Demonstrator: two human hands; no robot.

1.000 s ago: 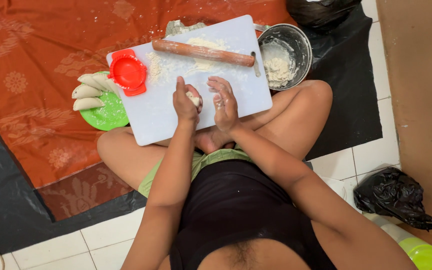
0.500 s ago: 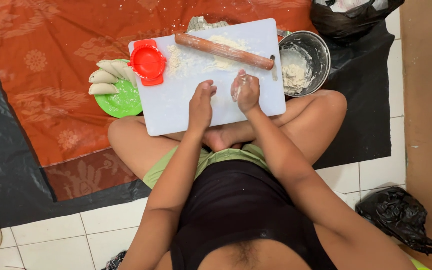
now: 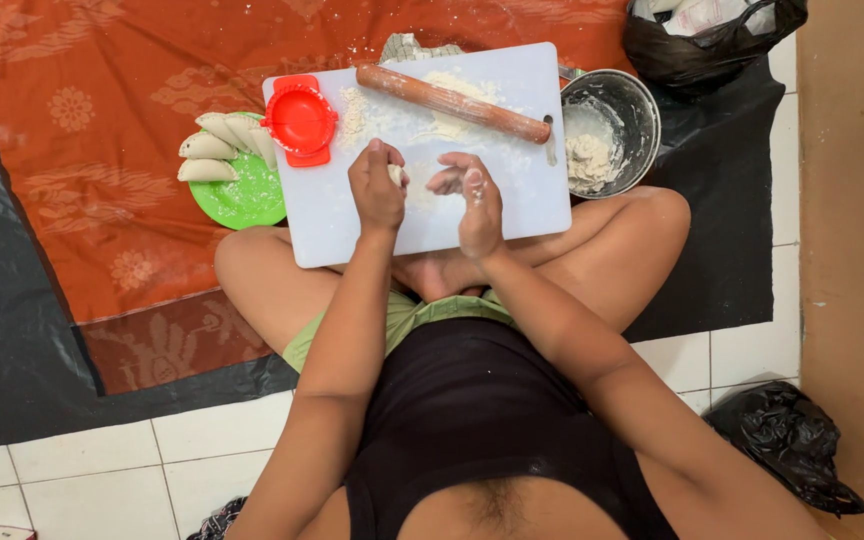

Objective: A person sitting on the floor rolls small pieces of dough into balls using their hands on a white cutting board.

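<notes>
I sit cross-legged with a white cutting board (image 3: 512,205) resting on my legs. My left hand (image 3: 377,185) is closed around a small piece of dough (image 3: 395,174) over the middle of the board. Just to its right, my right hand (image 3: 472,195) is floury, with its fingers loosely spread and nothing in it. A wooden rolling pin (image 3: 452,102) lies across the board's far side on scattered flour. A red dumpling press (image 3: 299,120) sits at the board's far left corner.
A green plate (image 3: 247,195) with several folded dumplings (image 3: 214,150) stands left of the board on an orange patterned cloth (image 3: 102,120). A metal bowl (image 3: 632,105) holding dough is at the right. Black plastic bags lie at the top right (image 3: 712,40) and bottom right (image 3: 792,445).
My hands have separated: earlier they were pressed together around the dough, now the left holds it alone and the right is spread. The view has shifted so the board sits more to the right.
</notes>
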